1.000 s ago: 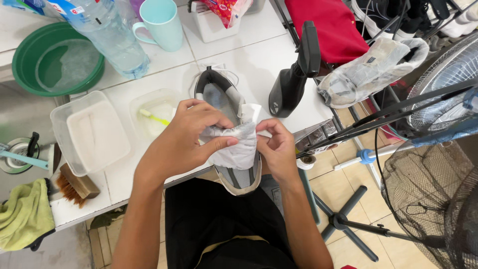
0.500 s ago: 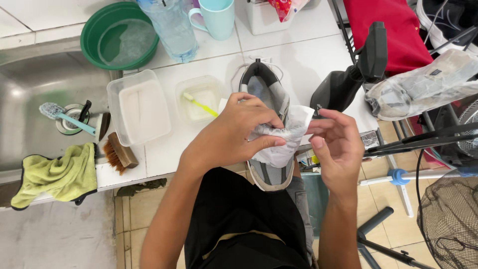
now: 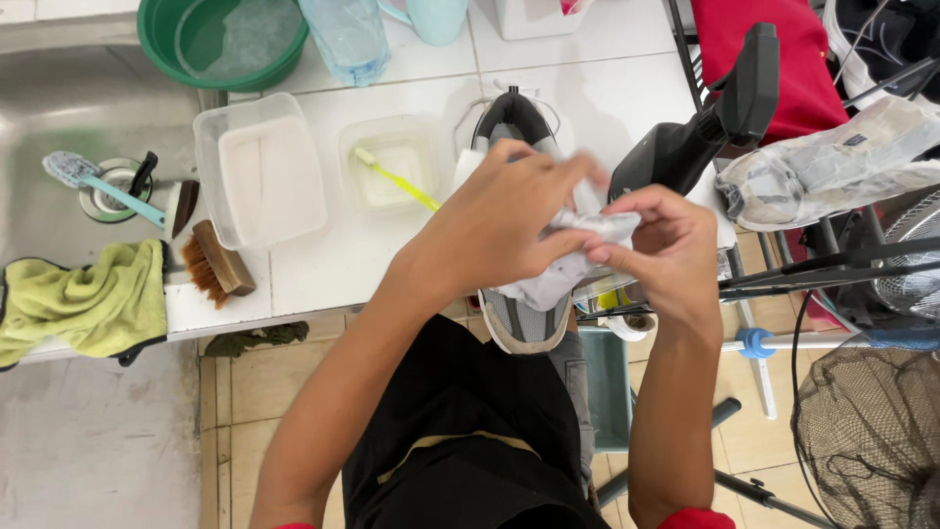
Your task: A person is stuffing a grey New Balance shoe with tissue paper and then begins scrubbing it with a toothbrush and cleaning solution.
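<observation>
Hands meet over a grey sneaker (image 3: 517, 313) at the edge of a white tiled counter (image 3: 627, 88). The left hand (image 3: 490, 220) and right hand (image 3: 656, 250) both pinch a crumpled white cloth (image 3: 563, 264) pressed against the shoe. Beside it sit a clear tub (image 3: 259, 167) and a wooden brush (image 3: 217, 260).

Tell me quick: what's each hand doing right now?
Left hand: closed on the crumpled white cloth, over the grey shoe.
Right hand: fingers pinching the same cloth's edge.
</observation>
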